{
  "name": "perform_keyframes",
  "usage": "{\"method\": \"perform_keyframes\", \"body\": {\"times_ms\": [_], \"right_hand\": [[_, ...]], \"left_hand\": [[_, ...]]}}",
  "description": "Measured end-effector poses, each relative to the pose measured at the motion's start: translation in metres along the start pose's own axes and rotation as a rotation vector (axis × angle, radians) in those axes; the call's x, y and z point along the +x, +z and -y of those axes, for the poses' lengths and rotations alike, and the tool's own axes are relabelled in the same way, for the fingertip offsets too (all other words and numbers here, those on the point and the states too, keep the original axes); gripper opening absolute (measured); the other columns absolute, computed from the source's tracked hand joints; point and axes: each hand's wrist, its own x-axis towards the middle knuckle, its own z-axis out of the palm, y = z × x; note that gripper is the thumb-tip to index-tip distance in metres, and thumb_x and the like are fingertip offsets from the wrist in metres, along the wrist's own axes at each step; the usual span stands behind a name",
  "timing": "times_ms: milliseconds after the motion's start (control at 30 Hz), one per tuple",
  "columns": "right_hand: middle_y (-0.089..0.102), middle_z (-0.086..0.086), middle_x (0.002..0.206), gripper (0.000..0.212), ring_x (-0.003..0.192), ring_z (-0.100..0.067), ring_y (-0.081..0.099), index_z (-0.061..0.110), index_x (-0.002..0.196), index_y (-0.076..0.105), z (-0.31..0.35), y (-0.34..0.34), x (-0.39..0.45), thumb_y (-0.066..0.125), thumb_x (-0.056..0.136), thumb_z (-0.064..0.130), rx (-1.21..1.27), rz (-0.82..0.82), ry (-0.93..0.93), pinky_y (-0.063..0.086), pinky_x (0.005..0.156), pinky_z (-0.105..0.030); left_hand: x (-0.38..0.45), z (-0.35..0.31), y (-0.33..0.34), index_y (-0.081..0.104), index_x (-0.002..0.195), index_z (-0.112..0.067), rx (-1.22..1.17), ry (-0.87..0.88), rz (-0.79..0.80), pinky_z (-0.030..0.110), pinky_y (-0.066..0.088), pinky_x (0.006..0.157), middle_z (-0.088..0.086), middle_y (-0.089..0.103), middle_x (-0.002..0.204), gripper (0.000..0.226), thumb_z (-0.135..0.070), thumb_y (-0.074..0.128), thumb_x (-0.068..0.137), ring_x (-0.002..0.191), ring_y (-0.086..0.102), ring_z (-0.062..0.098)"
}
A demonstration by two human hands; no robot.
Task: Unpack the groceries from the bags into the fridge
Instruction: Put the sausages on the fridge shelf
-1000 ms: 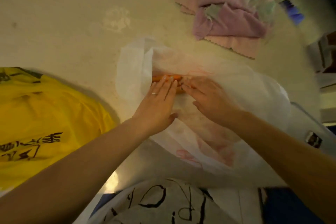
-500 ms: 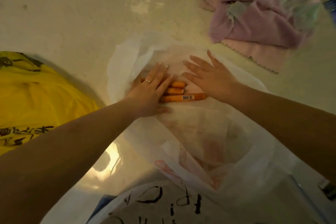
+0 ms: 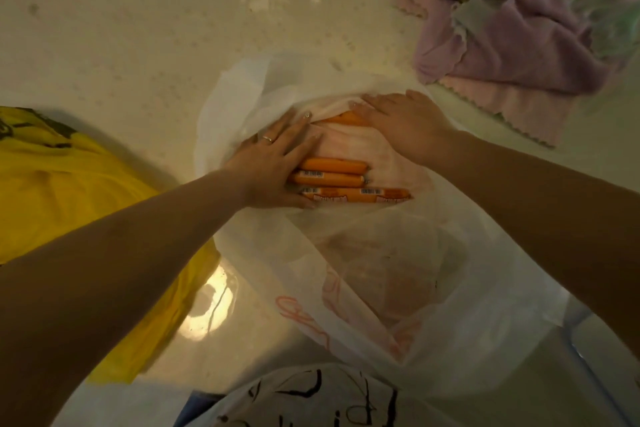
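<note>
Pale countertop [image 3: 131,28], speckled. White plastic bag [image 3: 467,288], lying open on it. Yellow bag [image 3: 69,191], at left. Pink cloths [image 3: 502,55], heaped at far right. Left hand [image 3: 277,166], fingers flat, resting on sausage ends. Right hand [image 3: 405,121], flat, pressing bag. Orange sausage sticks [image 3: 339,180], inside bag mouth, side by side.

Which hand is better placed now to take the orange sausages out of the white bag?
The left hand, probably. It rests directly on the ends of the orange sausages in the white bag. The right hand presses the bag film back further up.
</note>
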Motion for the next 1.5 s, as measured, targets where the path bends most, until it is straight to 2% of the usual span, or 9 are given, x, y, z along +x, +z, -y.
{"method": "perform_keyframes", "body": {"times_ms": [133,233,367,433,667,1033,1200,1333,1500], "right_hand": [[0.02,-0.006,0.155,0.052,0.136,-0.03,0.029,0.027,0.148,0.018,0.001,-0.006,0.006,0.032,0.099,0.014,0.058,0.023,0.041,0.024,0.109,-0.047],[0.032,-0.014,0.149,0.046,0.135,-0.033,0.032,0.019,0.14,0.041,0.009,-0.013,0.003,0.038,0.094,0.01,0.147,-0.124,0.018,0.025,0.109,-0.049],[0.061,-0.015,0.117,0.044,0.107,-0.037,0.056,0.009,0.11,0.067,0.018,-0.016,-0.007,0.032,0.089,0.023,0.17,-0.323,-0.083,0.045,0.087,-0.044],[0.062,-0.014,0.112,0.03,0.102,-0.038,0.056,0.009,0.107,0.069,0.02,-0.013,-0.009,0.049,0.086,0.013,0.126,-0.302,-0.087,0.046,0.08,-0.044],[0.054,-0.008,0.126,0.041,0.113,-0.032,0.046,0.015,0.131,0.051,0.025,-0.006,0.003,0.053,0.09,0.013,0.151,-0.183,0.081,0.036,0.089,-0.042],[0.055,-0.006,0.12,0.041,0.111,-0.027,0.048,0.023,0.131,0.051,0.033,-0.01,-0.005,0.055,0.091,0.029,0.268,-0.165,0.167,0.033,0.091,-0.037],[0.06,-0.003,0.118,0.039,0.112,-0.022,0.051,0.022,0.127,0.057,0.042,-0.015,-0.024,0.06,0.088,0.03,0.554,-0.155,0.121,0.035,0.093,-0.031],[0.057,-0.001,0.123,0.037,0.117,-0.022,0.048,0.025,0.127,0.057,0.05,-0.013,-0.025,0.057,0.09,0.029,0.502,-0.056,0.095,0.041,0.094,-0.038],[0.055,-0.002,0.121,0.043,0.114,-0.023,0.049,0.027,0.129,0.054,0.052,-0.014,-0.017,0.061,0.087,0.035,0.476,0.024,0.065,0.042,0.093,-0.039]], "left_hand": [[0.005,0.001,-0.006,-0.01,0.148,-0.028,-0.006,0.043,-0.046,0.053,0.009,0.113,0.003,-0.023,0.155,0.11,-0.087,0.032,0.066,0.142,-0.02,0.025],[0.006,-0.01,-0.002,0.013,0.15,-0.015,0.074,0.213,-0.235,0.054,0.009,0.113,0.014,0.009,0.157,0.097,-0.078,0.03,0.079,0.144,0.005,0.031],[0.005,-0.031,0.01,0.053,0.132,-0.011,-0.066,0.346,-0.401,0.049,0.036,0.104,0.014,0.053,0.134,0.059,-0.051,0.038,0.092,0.124,0.048,0.034],[0.004,-0.038,0.013,0.066,0.116,-0.015,-0.127,0.318,-0.477,0.046,0.047,0.093,0.011,0.062,0.122,0.036,-0.035,0.051,0.091,0.112,0.058,0.033],[-0.002,-0.047,0.028,0.064,0.117,-0.011,-0.174,0.213,-0.487,0.045,0.048,0.086,0.013,0.058,0.12,0.033,-0.024,0.065,0.087,0.109,0.054,0.032],[-0.009,-0.054,0.03,0.064,0.118,-0.009,-0.182,0.182,-0.54,0.039,0.048,0.086,0.014,0.058,0.117,0.04,-0.012,0.072,0.079,0.104,0.055,0.033],[-0.013,-0.052,0.034,0.063,0.119,-0.01,-0.166,0.183,-0.529,0.042,0.046,0.089,0.013,0.06,0.116,0.036,-0.016,0.053,0.085,0.105,0.056,0.034],[-0.017,-0.055,0.038,0.061,0.122,-0.015,-0.213,0.075,-0.501,0.042,0.044,0.087,0.008,0.059,0.118,0.038,-0.017,0.065,0.084,0.107,0.055,0.032],[-0.019,-0.059,0.028,0.064,0.118,-0.018,-0.36,-0.011,-0.421,0.044,0.046,0.084,0.005,0.062,0.113,0.045,-0.038,0.04,0.087,0.105,0.055,0.032]]}}
